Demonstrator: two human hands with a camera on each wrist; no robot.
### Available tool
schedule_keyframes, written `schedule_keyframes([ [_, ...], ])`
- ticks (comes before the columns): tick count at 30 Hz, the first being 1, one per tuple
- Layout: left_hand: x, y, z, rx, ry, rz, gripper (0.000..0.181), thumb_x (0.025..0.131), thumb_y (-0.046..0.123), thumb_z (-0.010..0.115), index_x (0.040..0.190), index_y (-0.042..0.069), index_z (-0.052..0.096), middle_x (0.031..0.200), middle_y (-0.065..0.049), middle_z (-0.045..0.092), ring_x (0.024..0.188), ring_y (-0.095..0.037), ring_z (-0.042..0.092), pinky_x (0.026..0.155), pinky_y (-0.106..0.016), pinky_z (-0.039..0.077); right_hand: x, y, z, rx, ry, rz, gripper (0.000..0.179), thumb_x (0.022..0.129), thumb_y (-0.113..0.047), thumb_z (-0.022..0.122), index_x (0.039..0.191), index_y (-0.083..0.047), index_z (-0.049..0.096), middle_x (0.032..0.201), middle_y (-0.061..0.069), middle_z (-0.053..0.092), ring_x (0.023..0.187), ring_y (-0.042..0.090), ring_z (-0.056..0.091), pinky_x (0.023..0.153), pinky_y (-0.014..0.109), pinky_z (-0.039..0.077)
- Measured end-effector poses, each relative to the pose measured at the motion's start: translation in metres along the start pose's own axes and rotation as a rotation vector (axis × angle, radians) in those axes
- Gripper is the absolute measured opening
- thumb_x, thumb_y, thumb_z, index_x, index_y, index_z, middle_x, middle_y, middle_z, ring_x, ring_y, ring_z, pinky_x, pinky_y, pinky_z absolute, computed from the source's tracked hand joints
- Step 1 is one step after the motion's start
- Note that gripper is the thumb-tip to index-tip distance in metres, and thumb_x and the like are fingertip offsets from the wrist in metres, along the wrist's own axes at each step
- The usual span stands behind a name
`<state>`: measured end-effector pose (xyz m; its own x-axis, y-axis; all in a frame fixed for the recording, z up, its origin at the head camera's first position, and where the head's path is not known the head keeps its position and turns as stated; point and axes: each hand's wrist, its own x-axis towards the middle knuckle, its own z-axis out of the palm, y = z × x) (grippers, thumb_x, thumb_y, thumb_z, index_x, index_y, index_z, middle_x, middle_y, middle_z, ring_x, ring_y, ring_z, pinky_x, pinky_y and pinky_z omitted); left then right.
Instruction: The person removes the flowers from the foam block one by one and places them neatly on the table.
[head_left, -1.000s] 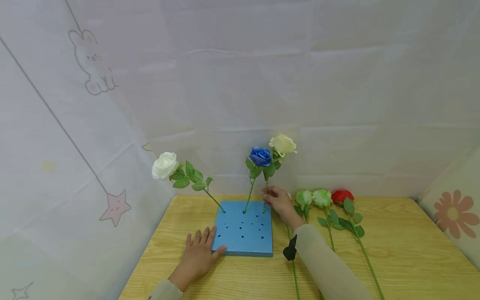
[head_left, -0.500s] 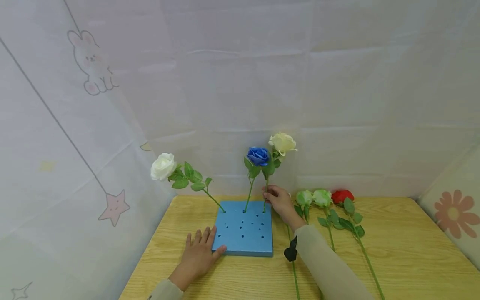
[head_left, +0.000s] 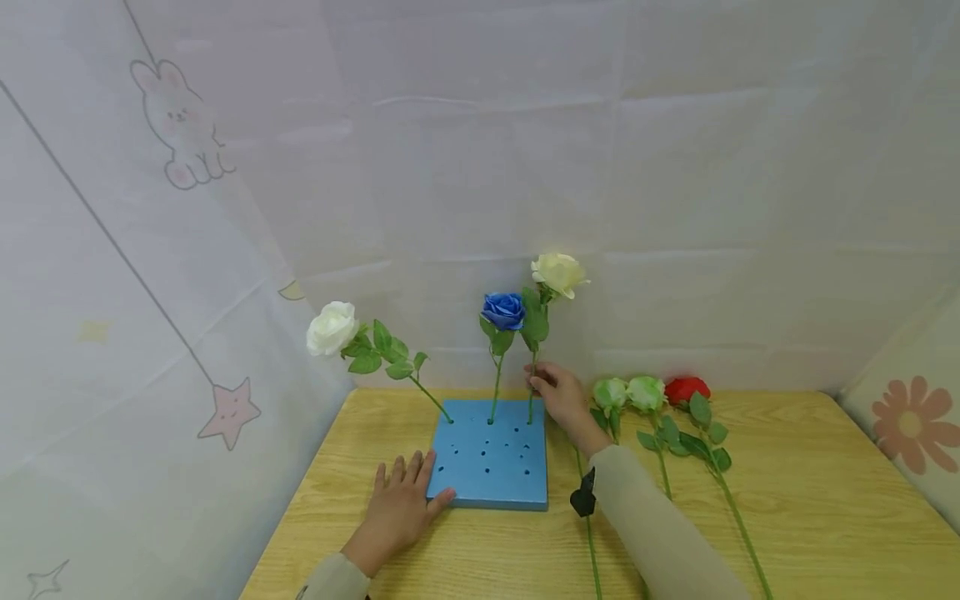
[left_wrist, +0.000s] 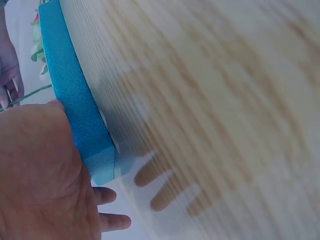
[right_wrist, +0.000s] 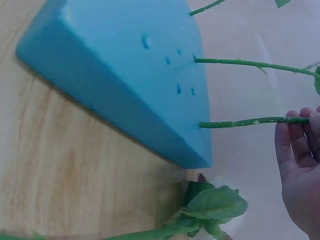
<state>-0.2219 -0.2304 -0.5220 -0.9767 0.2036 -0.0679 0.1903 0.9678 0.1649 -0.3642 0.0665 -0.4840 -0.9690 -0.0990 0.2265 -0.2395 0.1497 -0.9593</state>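
A blue foam block (head_left: 487, 487) with several holes lies on the table. Three artificial roses stand in its back row: a white rose (head_left: 332, 328) leaning far left, a blue rose (head_left: 503, 311) in the middle, and a pale yellow rose (head_left: 559, 275) on the right. My right hand (head_left: 564, 402) pinches the yellow rose's green stem (right_wrist: 250, 121), whose lower end enters the block in the right wrist view. My left hand (head_left: 401, 504) rests with fingers spread at the block's left front corner, the thumb over its front edge.
Right of the block, two pale green roses (head_left: 646, 393) and a red rose (head_left: 687, 390) lie on the wooden table (head_left: 825, 500). Another stem (head_left: 591, 550) runs beneath my right sleeve (head_left: 660, 525); its flower is hidden. A pale printed cloth (head_left: 480, 167) hangs behind.
The yellow rose has risen slightly and shifted left, with my right hand on its stem a little higher. The blue rose's head has swung left. My left hand stays in place.
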Motion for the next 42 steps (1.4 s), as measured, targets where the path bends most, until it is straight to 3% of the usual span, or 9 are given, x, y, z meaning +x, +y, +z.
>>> schedule_keyframes([
  [9, 0.000, 0.001, -0.001, 0.004, -0.009, -0.008, 0.086, 0.100, 0.070, 0.037, 0.163, 0.012, 0.024, 0.163, -0.018, 0.032, 0.148, -0.050, 0.026, 0.115, -0.074, 0.010, -0.001, -0.009, -0.013, 0.046, 0.004, -0.018, 0.027, 0.104, -0.003, 0.056, 0.129, 0.001, 0.065, 0.119, 0.025, 0.067, 0.107, 0.036, 0.067, 0.095, 0.053, 0.055],
  [18, 0.000, 0.004, -0.003, 0.012, -0.037, -0.027, 0.087, 0.100, 0.071, 0.036, 0.164, 0.014, 0.021, 0.164, -0.017, 0.029, 0.149, -0.048, 0.024, 0.116, -0.073, 0.009, -0.018, -0.012, -0.035, 0.054, -0.007, -0.042, 0.027, 0.104, -0.003, 0.056, 0.129, -0.005, 0.066, 0.116, 0.016, 0.070, 0.106, 0.033, 0.069, 0.090, 0.044, 0.058],
  [23, -0.001, 0.005, -0.004, 0.016, -0.037, -0.026, 0.087, 0.100, 0.071, 0.036, 0.164, 0.013, 0.021, 0.164, -0.017, 0.030, 0.149, -0.048, 0.025, 0.116, -0.073, 0.009, -0.029, -0.013, -0.050, 0.015, -0.029, -0.088, 0.027, 0.105, -0.005, 0.055, 0.131, -0.002, 0.064, 0.126, 0.018, 0.066, 0.108, 0.030, 0.069, 0.090, 0.044, 0.058],
  [30, -0.002, 0.005, -0.004, 0.015, -0.031, -0.021, 0.088, 0.099, 0.072, 0.034, 0.164, 0.014, 0.022, 0.164, -0.017, 0.030, 0.149, -0.049, 0.026, 0.116, -0.073, 0.010, -0.045, -0.012, -0.068, -0.043, -0.027, -0.126, 0.027, 0.105, -0.008, 0.056, 0.130, -0.001, 0.063, 0.123, 0.019, 0.067, 0.105, 0.030, 0.069, 0.092, 0.049, 0.056],
  [38, -0.001, 0.003, -0.002, 0.008, -0.039, -0.023, 0.088, 0.099, 0.073, 0.033, 0.164, 0.014, 0.021, 0.164, -0.017, 0.029, 0.149, -0.049, 0.024, 0.116, -0.073, 0.009, -0.064, -0.013, -0.088, -0.151, -0.004, -0.107, 0.033, 0.104, -0.008, 0.059, 0.135, 0.001, 0.061, 0.114, 0.018, 0.070, 0.110, 0.036, 0.067, 0.090, 0.039, 0.058],
  [42, 0.000, 0.002, -0.001, 0.012, -0.035, -0.022, 0.088, 0.099, 0.073, 0.034, 0.164, 0.015, 0.020, 0.164, -0.017, 0.029, 0.149, -0.049, 0.024, 0.116, -0.073, 0.009, -0.074, -0.012, -0.099, -0.111, -0.026, -0.072, 0.039, 0.102, -0.003, 0.059, 0.139, 0.009, 0.054, 0.117, 0.025, 0.065, 0.113, 0.039, 0.066, 0.090, 0.035, 0.058],
])
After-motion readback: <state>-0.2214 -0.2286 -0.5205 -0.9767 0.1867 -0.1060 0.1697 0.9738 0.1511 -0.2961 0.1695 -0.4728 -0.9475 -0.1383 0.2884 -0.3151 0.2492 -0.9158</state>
